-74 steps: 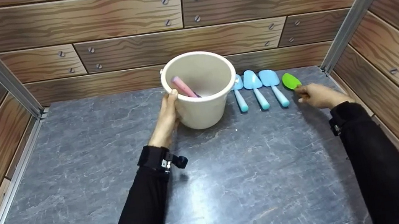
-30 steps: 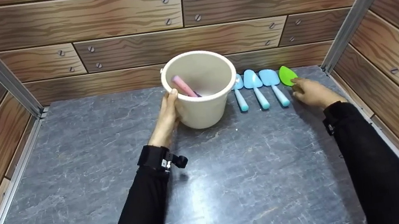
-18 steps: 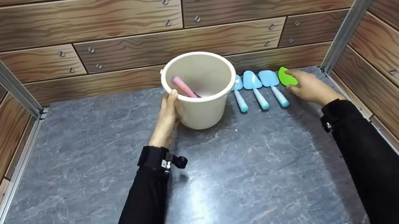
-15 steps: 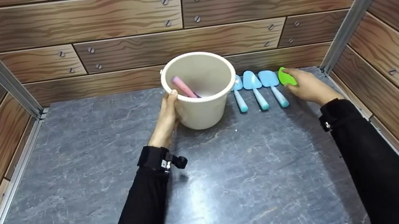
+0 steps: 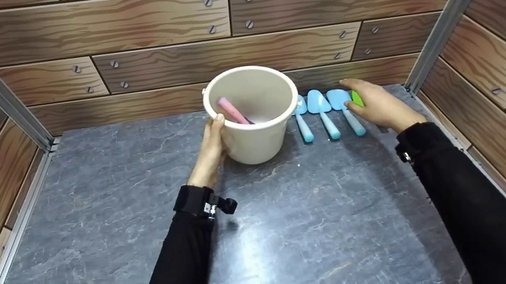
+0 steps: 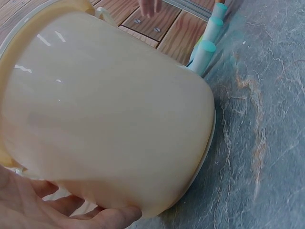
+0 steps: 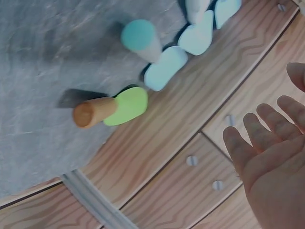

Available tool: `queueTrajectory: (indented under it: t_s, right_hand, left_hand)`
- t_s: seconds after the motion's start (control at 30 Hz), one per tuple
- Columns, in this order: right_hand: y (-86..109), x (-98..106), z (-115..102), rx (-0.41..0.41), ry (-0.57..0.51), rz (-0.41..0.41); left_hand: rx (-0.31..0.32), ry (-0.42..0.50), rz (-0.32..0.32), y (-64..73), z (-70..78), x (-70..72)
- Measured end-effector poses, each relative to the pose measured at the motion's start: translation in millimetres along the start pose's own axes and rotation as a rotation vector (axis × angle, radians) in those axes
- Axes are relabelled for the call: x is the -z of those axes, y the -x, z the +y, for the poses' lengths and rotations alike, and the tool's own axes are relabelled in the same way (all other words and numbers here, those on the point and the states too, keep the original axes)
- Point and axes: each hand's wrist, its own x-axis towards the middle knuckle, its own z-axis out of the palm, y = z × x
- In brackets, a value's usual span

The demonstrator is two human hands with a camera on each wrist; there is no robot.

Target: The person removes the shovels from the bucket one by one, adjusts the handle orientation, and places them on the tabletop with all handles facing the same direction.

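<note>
A cream bucket (image 5: 258, 143) stands on the grey table with a pink-handled tool (image 5: 232, 110) leaning inside, its lower end hidden. My left hand (image 5: 208, 153) holds the bucket's left side, thumb at the rim and fingers along the wall. My right hand (image 5: 382, 103), fingers apart and holding nothing, is raised over a green-headed spatula (image 7: 126, 106) with a wooden handle. In the head view the hand hides most of that spatula. Three blue spatulas (image 5: 328, 122) lie in a row between the bucket and the green one, handles toward me.
Wood-patterned panels (image 5: 165, 65) close off the back and both sides, with metal corner posts (image 5: 449, 13). The grey marbled table (image 5: 97, 221) extends in front and to the left of the bucket.
My right hand has let go of the green spatula and lifted up and leftward. Earlier, the spatula's head shifted left, nearer the blue row. My left hand and the bucket have stayed put.
</note>
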Motion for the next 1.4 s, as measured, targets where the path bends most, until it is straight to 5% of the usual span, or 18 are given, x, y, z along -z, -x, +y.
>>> queueTrajectory:
  t_s: [0.83, 1.4]
  right_hand:
    - [-2.9, 13, -81, 0.134, 0.022, 0.040]
    - [-15.9, 8, -132, 0.337, 0.006, 0.120]
  left_hand:
    - [-0.016, 0.041, -0.007, 0.4, -2.1, 0.6]
    - [-0.008, 0.051, -0.009, 0.7, -0.5, -0.5]
